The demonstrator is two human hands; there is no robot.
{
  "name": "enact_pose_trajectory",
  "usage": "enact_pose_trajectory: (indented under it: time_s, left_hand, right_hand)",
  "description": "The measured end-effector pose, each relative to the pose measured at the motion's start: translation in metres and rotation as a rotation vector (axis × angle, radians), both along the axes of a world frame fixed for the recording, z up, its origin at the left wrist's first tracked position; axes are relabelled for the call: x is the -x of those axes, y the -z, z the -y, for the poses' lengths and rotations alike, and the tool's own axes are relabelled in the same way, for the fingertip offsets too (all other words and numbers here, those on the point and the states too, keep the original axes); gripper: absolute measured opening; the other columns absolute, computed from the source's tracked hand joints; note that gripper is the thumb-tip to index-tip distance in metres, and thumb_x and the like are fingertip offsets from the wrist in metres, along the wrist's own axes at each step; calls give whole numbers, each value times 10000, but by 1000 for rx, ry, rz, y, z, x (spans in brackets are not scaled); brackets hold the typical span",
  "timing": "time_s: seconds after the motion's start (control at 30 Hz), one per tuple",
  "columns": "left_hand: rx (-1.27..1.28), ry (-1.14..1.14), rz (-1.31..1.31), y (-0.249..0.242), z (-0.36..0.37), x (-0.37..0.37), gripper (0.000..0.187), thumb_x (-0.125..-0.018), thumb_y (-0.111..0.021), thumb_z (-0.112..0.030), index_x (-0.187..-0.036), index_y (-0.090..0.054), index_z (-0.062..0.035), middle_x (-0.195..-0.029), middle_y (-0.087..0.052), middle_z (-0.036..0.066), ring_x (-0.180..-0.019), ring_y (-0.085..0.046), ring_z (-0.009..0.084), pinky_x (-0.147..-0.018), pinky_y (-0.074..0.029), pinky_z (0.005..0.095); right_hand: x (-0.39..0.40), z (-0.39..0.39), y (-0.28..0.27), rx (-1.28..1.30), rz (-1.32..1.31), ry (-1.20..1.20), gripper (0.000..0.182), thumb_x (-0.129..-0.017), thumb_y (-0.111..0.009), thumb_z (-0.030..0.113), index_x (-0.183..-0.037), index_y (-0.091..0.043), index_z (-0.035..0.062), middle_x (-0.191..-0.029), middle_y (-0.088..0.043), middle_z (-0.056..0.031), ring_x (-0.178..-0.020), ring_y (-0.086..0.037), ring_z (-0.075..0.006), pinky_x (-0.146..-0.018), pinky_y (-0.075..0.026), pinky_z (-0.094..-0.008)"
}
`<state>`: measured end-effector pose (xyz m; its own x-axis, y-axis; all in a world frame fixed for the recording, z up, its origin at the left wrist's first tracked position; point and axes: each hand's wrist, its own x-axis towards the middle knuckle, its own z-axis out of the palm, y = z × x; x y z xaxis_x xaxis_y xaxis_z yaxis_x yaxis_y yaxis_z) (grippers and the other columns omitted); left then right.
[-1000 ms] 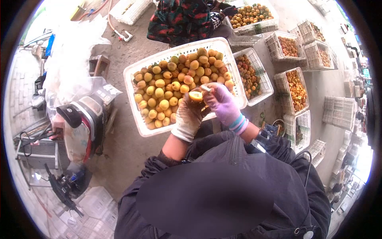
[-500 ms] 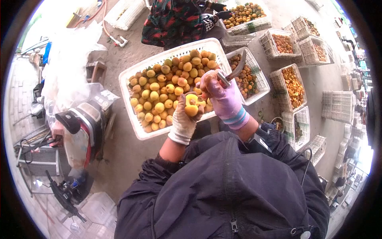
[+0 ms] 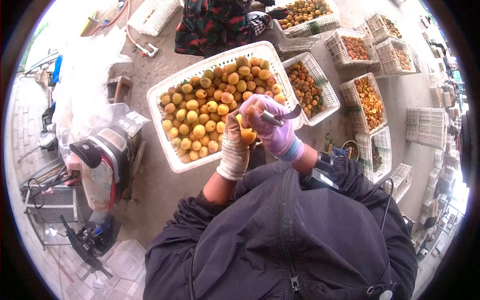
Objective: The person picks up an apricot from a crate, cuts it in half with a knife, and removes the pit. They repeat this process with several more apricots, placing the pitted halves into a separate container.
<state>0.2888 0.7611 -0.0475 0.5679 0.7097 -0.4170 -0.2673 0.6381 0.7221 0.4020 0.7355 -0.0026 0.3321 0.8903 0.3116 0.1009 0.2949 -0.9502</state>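
My left hand [image 3: 234, 152], in a whitish glove, is closed around a cut yellow apricot [image 3: 248, 136], which partly shows between my two hands. My right hand [image 3: 276, 131], in a purple glove with a blue-striped cuff, grips a knife [image 3: 291, 113]. Its metal handle crosses the fist and the curved blade points to the right, away from the fruit. The right fingertips are right at the apricot, partly hiding it. Just beyond both hands stands a large white crate [image 3: 156, 114] full of whole apricots [image 3: 199, 131].
Right of the large crate is another white crate [image 3: 327, 116] of darker fruit. Farther right, a crate [image 3: 357, 117] holds cut orange pieces. A person in a patterned garment [image 3: 212, 27] works beyond the crates. A scooter [image 3: 97, 175] stands at the left.
My hands have come together around the apricot, whose opened halves showed more plainly before. The knife blade has swung from pointing up and right to pointing right.
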Motion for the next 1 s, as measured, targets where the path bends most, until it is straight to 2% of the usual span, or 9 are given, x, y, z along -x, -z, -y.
enact_pose_trajectory:
  time_s: [0.1, 0.2, 0.4, 0.47, 0.63, 0.87, 0.93, 0.97, 1.0]
  left_hand:
    - [-41, 11, -23, 0, -3, 5, 693, -899, -367, -692, -1182, -521, -79, -780, -587, -4, -556, -521, 61, -442, -346, 174]
    - [-39, 20, -16, -9, -3, 5, 673, -900, -375, -684, -1155, -514, -77, -823, -594, 21, -561, -533, 77, -439, -347, 182]
    - [8, 36, 102, -12, -7, 10, 629, -897, -413, -669, -1147, -506, -99, -870, -599, 28, -612, -566, 105, -464, -391, 201]
    - [244, -76, 45, -23, -6, 4, 607, -884, -445, -668, -1148, -509, -125, -866, -601, 32, -656, -571, 109, -499, -429, 215]
    - [127, -3, 15, -14, -18, 15, 574, -897, -443, -653, -1149, -508, -141, -886, -603, 34, -672, -568, 106, -530, -452, 214]
    - [-169, -13, -190, 16, -35, 25, 336, -889, -664, -178, -1164, -495, -86, -953, -603, 63, -752, -587, 125, -662, -490, 236]
    - [-1035, 18, -742, 19, -41, 32, 362, -896, -664, -223, -1174, -488, -72, -1030, -586, 76, -914, -586, 157, -804, -487, 280]
    - [-904, -5, -656, 22, -46, 37, 384, -901, -663, -268, -1171, -490, -57, -1077, -571, 80, -1021, -555, 179, -889, -456, 307]
    - [-595, -35, -527, 24, -48, 41, 398, -925, -616, -351, -1166, -498, -57, -1060, -572, 69, -970, -562, 151, -863, -463, 288]
  right_hand:
    - [-4, -5, 5, 72, -165, 44, 227, -956, -562, 230, -825, -542, 45, -737, -530, -30, -670, -541, -139, -641, -459, -262]
    - [-9, -11, -5, 224, -816, 28, 462, -986, -450, 428, -629, -348, 153, -608, -369, 6, -613, -407, -163, -635, -369, -305]
    - [-15, -18, 9, 70, -1075, 6, 469, -968, -481, 428, -615, -344, 152, -586, -368, 17, -569, -411, -107, -583, -413, -295]
    - [-14, -22, 8, 77, -1418, -46, 471, -963, -491, 406, -592, -331, 164, -576, -325, 17, -537, -351, -124, -627, -413, -324]
    - [-11, -28, 4, 35, -1363, -60, 463, -965, -494, 365, -593, -307, 163, -576, -278, 22, -510, -257, -125, -685, -398, -340]
    - [-25, -28, 5, 149, -990, 68, 444, -960, -526, 383, -607, -392, 149, -581, -386, 23, -556, -421, -98, -531, -385, -243]
    - [-23, -24, 6, 362, -715, 173, 423, -950, -546, 369, -633, -406, 127, -608, -417, 21, -564, -430, -118, -615, -410, -272]
    - [-24, -21, 9, 411, -634, 163, 374, -950, -549, 399, -754, -598, 84, -626, -523, 12, -541, -479, -59, -505, -419, -209]
    - [-22, -19, 9, 413, -634, 162, 374, -950, -549, 399, -754, -598, 84, -626, -523, 12, -541, -479, -59, -505, -419, -209]
